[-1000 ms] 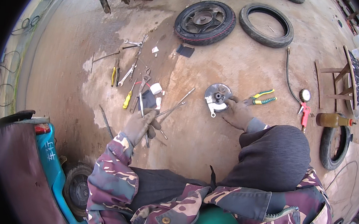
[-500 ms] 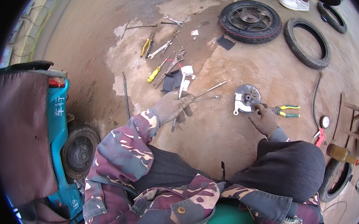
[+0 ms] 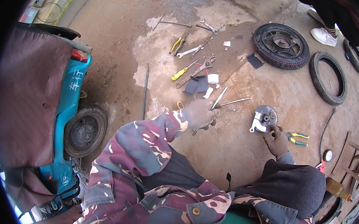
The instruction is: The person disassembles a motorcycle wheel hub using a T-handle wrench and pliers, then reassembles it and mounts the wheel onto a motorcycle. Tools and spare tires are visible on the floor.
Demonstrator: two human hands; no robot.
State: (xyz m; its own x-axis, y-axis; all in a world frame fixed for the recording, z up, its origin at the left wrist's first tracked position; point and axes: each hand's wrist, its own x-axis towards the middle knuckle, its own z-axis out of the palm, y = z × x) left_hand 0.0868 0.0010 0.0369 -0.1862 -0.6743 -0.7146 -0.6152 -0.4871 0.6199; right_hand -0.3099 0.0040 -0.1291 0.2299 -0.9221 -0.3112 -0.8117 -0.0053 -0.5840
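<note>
My left hand is closed around several thin metal rods. One shiny flat bar points up and away from it, and a thinner rod slants out to the right. My right hand has its bent fingers at the near right edge of a round brake plate lying on the floor. The plate has a dark hub and a pale metal arm on its left side. Just right of that hand lie pliers with yellow and green handles.
Beyond my left hand lie a yellow screwdriver, an adjustable wrench, black box pieces and yellow pliers. A wheel and bare tyre lie far right, near a person's shoe. A teal vehicle stands left.
The whole view has shifted, so the floor things sit further right and lower. My left hand has moved slightly forward with the metal rods; my right hand stays at the brake plate.
</note>
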